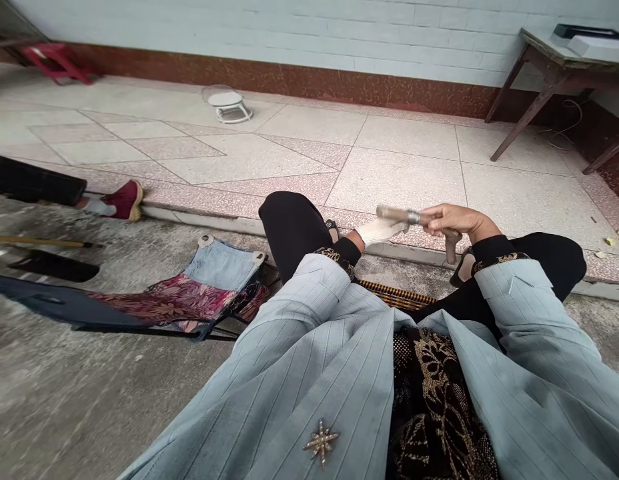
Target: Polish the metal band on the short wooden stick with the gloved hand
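Your right hand: bare fingers clamped on wooden tool beside ringed collar, likely for firm control. Tool raised between your knees, probably for free access. Your left hand, in pale glove, just under shaft, perhaps supporting. Left finger spacing, contact: cannot tell. Shaft end blurred; grip partly hidden by right fingers.

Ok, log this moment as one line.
right hand: grips brown tool | gloved left hand: close to brown tool, contact unclear | white stool: on tiled floor | floral seat: at left
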A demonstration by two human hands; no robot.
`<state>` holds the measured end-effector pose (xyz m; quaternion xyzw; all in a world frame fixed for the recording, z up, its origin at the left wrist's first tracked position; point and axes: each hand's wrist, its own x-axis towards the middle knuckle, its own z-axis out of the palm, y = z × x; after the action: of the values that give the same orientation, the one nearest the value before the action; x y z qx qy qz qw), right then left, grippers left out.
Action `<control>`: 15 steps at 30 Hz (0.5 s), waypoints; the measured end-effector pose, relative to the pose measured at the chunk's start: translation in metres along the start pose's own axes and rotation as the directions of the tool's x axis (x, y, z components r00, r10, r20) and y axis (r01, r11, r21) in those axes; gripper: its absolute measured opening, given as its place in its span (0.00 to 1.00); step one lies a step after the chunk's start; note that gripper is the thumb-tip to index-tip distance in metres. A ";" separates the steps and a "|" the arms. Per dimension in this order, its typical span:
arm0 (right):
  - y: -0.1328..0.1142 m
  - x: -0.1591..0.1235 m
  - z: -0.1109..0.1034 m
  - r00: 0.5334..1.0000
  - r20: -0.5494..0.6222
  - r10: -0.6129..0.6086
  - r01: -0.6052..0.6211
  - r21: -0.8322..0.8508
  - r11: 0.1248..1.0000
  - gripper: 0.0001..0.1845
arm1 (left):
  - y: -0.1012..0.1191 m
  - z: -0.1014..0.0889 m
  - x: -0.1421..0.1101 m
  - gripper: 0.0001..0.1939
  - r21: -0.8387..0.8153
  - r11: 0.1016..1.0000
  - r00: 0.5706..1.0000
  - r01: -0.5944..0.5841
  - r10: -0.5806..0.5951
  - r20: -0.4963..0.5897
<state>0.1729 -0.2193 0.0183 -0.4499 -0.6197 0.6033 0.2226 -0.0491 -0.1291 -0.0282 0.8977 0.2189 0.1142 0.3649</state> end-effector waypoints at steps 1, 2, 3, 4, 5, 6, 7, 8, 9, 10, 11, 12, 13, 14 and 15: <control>-0.002 -0.001 0.001 0.993 -0.107 -0.051 0.058 0.063 0.996 0.25 | 0.001 0.000 -0.001 0.10 -0.013 1.000 1.000 0.000 0.000 -0.003; -0.003 0.000 0.001 0.976 -0.203 -0.078 0.102 0.111 0.989 0.23 | 0.003 0.000 -0.002 0.10 -0.019 1.000 1.000 0.003 -0.003 -0.005; -0.003 0.002 0.002 0.957 -0.281 -0.079 0.124 0.146 0.981 0.21 | 0.004 0.000 -0.004 0.10 -0.025 1.000 1.000 0.007 -0.007 -0.004; -0.002 0.005 0.002 0.938 -0.342 -0.060 0.126 0.173 0.977 0.20 | 0.005 0.000 -0.005 0.09 -0.032 0.999 1.000 0.013 -0.013 -0.002; 0.001 0.008 0.002 0.920 -0.390 -0.029 0.114 0.196 0.974 0.19 | 0.006 0.001 -0.007 0.09 -0.039 0.999 1.000 0.023 -0.023 0.001; 0.004 0.012 0.002 0.901 -0.434 0.007 0.096 0.213 0.972 0.19 | 0.007 0.001 -0.009 0.09 -0.046 0.998 0.999 0.038 -0.038 0.003; 0.008 0.015 0.001 0.876 -0.480 0.043 0.073 0.221 0.973 0.18 | 0.008 0.002 -0.011 0.08 -0.052 0.997 0.998 0.055 -0.055 0.003; 0.013 0.019 -0.001 0.845 -0.529 0.078 0.043 0.213 0.976 0.18 | 0.009 0.003 -0.013 0.07 -0.059 0.996 0.997 0.073 -0.073 0.002; 0.017 0.021 -0.003 0.805 -0.584 0.108 0.003 0.186 0.983 0.18 | 0.010 0.004 -0.014 0.06 -0.064 0.994 0.996 0.088 -0.089 0.001; 0.021 0.023 -0.006 0.757 -0.640 0.130 -0.052 0.139 0.989 0.18 | 0.011 0.006 -0.015 0.06 -0.067 0.993 0.995 0.100 -0.100 0.001; 0.024 0.024 -0.009 0.706 -0.694 0.139 -0.126 0.069 0.990 0.19 | 0.012 0.007 -0.016 0.05 -0.067 0.992 0.994 0.107 -0.107 0.000; 0.027 0.025 -0.012 0.664 -0.737 0.130 -0.221 -0.027 0.975 0.20 | 0.012 0.008 -0.017 0.04 -0.064 0.992 0.994 0.110 -0.110 0.002; 0.030 0.025 -0.014 0.644 -0.756 0.113 -0.334 -0.146 0.931 0.20 | 0.013 0.008 -0.017 0.04 -0.053 0.993 0.994 0.109 -0.109 0.007; 0.032 0.026 -0.015 0.651 -0.752 0.099 -0.440 -0.268 0.857 0.20 | 0.013 0.008 -0.016 0.04 -0.038 0.994 0.994 0.106 -0.105 0.012; 0.034 0.026 -0.015 0.675 -0.732 0.097 -0.517 -0.376 0.769 0.19 | 0.012 0.007 -0.015 0.05 -0.018 0.995 0.995 0.100 -0.100 0.017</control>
<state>0.1818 -0.1944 -0.0179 -0.7832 -0.5528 0.2200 0.1805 -0.0563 -0.1482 -0.0251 0.8829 0.2596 0.0908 0.3805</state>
